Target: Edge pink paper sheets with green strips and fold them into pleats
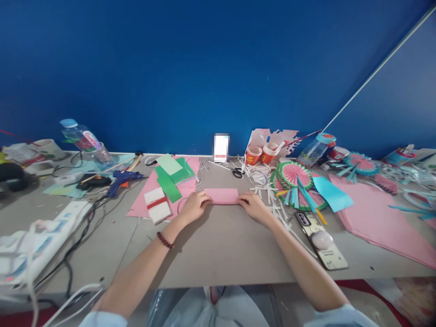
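A narrow strip of folded pink paper (223,196) lies across the middle of the desk. My left hand (195,206) grips its left end, fingers closed along the edge. At the other end my right hand (252,205) has its fingers pressed together on the paper. Beside my left hand are a larger pink sheet (141,200), green paper pieces (170,188) and a white block with a red band (157,205). White paper strips (274,204) are scattered to the right of my right hand. Black-handled scissors (237,172) lie behind the folded paper.
Pleated paper fans (294,177), a phone (322,240) and stacked pink sheets (381,218) are on the right. Red paper cups (254,155) stand at the back. A blue glue gun (122,179), a bottle (83,138) and a power strip (51,240) with cables occupy the left.
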A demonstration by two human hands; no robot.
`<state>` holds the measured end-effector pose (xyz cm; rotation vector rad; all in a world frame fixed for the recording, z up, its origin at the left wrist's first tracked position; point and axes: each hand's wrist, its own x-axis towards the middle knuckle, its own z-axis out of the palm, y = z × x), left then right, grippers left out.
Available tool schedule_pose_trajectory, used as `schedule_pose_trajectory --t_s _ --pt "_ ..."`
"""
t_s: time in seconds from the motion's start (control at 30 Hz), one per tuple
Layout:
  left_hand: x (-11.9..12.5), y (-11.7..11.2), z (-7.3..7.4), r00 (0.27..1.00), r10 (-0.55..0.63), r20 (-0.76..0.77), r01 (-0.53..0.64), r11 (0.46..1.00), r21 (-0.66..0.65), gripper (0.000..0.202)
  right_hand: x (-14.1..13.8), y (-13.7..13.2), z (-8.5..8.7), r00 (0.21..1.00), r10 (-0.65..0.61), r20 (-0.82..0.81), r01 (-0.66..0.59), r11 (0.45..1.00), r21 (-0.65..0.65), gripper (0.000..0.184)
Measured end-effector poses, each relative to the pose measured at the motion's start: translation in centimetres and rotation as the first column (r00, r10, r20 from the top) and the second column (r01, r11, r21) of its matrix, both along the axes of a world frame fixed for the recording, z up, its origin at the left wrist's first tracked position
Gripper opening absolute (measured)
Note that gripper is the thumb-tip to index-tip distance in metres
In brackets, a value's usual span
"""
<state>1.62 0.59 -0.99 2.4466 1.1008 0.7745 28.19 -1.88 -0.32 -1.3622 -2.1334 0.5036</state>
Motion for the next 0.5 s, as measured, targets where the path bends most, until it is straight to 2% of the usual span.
schedule_pose_trajectory --t_s 0.2,0.3,0.5 --pt "-0.06 0.44 -0.06 0.985 0.075 0.158 -0.042 0.979 -0.199 0.016 0.17 0.22 -0.12 0.985 -0.125 -0.119 0.1 0.975 -0.197 0.017" --pt "-0.06 0.43 0.02 0.984 0.088 0.152 -0.054 0.975 -0.216 0.016 0.12 0.25 -0.3 0.975 -0.174 -0.135 0.142 0.965 -0.22 0.017" --pt "-0.18 0.37 0.11 0.985 0.077 0.156 -0.038 0.97 -0.241 0.018 0.02 0.29 -0.4 0.975 -0.165 -0.148 0.13 0.967 -0.221 0.015"
